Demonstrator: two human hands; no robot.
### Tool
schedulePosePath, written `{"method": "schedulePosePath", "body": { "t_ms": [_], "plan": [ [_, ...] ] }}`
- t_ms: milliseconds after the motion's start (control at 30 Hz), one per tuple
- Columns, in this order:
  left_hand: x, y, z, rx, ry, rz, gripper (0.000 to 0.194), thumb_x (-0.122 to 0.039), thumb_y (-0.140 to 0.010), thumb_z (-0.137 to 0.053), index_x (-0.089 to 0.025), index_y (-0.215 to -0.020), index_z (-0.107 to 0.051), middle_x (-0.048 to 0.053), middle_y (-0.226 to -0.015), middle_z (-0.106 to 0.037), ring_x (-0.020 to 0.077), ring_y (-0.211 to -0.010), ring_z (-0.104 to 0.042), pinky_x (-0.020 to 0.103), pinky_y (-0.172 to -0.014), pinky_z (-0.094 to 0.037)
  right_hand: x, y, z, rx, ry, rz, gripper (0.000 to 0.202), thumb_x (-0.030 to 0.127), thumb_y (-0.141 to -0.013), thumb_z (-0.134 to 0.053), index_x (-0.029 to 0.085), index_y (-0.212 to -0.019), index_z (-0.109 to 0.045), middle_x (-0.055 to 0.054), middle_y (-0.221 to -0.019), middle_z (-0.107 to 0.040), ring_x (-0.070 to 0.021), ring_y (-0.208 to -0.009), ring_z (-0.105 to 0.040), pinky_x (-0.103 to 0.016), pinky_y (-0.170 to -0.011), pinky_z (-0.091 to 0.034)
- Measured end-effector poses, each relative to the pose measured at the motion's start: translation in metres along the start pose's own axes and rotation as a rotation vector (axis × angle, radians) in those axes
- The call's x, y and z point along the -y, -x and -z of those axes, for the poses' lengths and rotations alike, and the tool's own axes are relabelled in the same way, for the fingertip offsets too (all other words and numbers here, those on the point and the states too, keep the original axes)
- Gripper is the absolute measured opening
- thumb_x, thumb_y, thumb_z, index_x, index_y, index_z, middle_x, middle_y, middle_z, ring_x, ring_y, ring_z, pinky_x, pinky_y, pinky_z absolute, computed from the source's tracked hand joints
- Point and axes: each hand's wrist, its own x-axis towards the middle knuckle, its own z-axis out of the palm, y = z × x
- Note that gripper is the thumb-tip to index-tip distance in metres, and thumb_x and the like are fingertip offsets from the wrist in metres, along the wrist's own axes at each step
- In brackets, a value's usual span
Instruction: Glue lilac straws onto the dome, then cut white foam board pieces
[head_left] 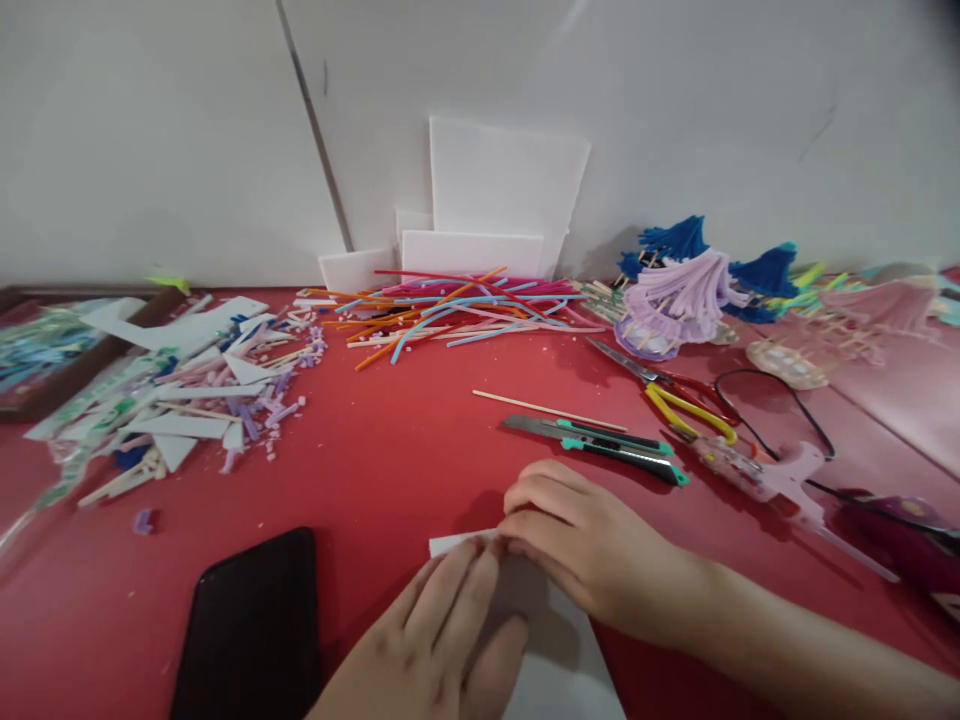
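A white foam board lies on the red table in front of me, its far end under my hands. My left hand rests on the board with its fingers stretched out towards the far edge and its thumb apart. My right hand is closed, its fingers curled at the board's far right corner. The fingertips of both hands meet there, and anything small between them is hidden. Just beyond my right hand are a utility knife with a green-and-black handle and a thin wooden stick.
A black phone lies left. Scraps and a brown tray are further left. Pipe cleaners and white boards are at the back. Pliers, a glue gun and pleated umbrella-like crafts stand right.
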Motion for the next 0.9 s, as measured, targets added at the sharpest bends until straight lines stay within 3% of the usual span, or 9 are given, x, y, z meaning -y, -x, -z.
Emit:
{"method": "schedulePosePath", "body": {
  "t_ms": [100, 200, 300, 467, 667, 900],
  "plan": [
    [0.003, -0.001, 0.003, -0.001, 0.044, 0.021, 0.023, -0.027, -0.083, -0.063, -0.027, -0.107, -0.063, 0.004, -0.117, -0.067, 0.021, -0.11, -0.061, 0.032, -0.095, -0.046, 0.003, 0.0, -0.003, 0.01, 0.068, -0.042, 0.021, 0.01, -0.092, -0.044, 0.013, -0.089, -0.065, -0.009, -0.091, -0.06, -0.0212, -0.089, -0.049, -0.036, -0.083, -0.046],
    [0.004, 0.0, 0.002, 0.058, 0.047, 0.037, 0.027, -0.031, -0.082, -0.064, -0.031, -0.109, -0.064, 0.003, -0.124, -0.063, 0.0308, -0.115, -0.057, 0.044, -0.09, -0.051, 0.0, -0.001, -0.002, 0.022, 0.049, -0.039, 0.019, 0.009, -0.092, -0.046, 0.013, -0.084, -0.063, -0.007, -0.089, -0.059, -0.0198, -0.086, -0.048, -0.034, -0.08, -0.046],
    [0.007, 0.002, 0.001, 0.168, 0.066, 0.019, 0.032, -0.026, -0.08, -0.061, -0.033, -0.112, -0.062, 0.004, -0.134, -0.055, 0.0414, -0.121, -0.05, 0.056, -0.082, -0.053, -0.004, -0.002, 0.001, 0.038, 0.069, -0.047, 0.021, 0.01, -0.093, -0.046, 0.013, -0.079, -0.062, -0.007, -0.085, -0.058, -0.019, -0.083, -0.047, -0.034, -0.078, -0.045],
    [0.012, 0.002, 0.006, 0.365, 0.103, -0.087, 0.054, -0.014, -0.079, -0.057, -0.031, -0.13, -0.05, 0.009, -0.142, -0.047, 0.0446, -0.124, -0.046, 0.058, -0.081, -0.052, -0.008, -0.002, 0.006, 0.031, 0.122, -0.016, 0.021, 0.014, -0.094, -0.046, 0.012, -0.081, -0.062, -0.007, -0.086, -0.059, -0.0206, -0.088, -0.047, -0.037, -0.083, -0.044],
    [0.01, 0.001, 0.005, 0.309, 0.029, -0.103, 0.044, -0.028, -0.085, -0.056, -0.032, -0.129, -0.052, 0.01, -0.142, -0.047, 0.042, -0.12, -0.051, 0.054, -0.08, -0.054, -0.005, -0.003, 0.002, 0.079, -0.002, -0.082, 0.017, 0.014, -0.093, -0.049, 0.014, -0.082, -0.062, -0.005, -0.085, -0.058, -0.0181, -0.082, -0.047, -0.033, -0.078, -0.042],
    [0.004, 0.003, 0.004, 0.283, -0.047, -0.058, 0.036, -0.035, -0.091, -0.048, -0.035, -0.127, -0.053, 0.004, -0.14, -0.05, 0.0378, -0.118, -0.053, 0.051, -0.08, -0.055, -0.005, -0.004, -0.001, 0.041, -0.038, -0.121, 0.016, 0.01, -0.092, -0.047, 0.014, -0.083, -0.06, -0.006, -0.087, -0.057, -0.0182, -0.082, -0.045, -0.033, -0.076, -0.039]
  ]
}}
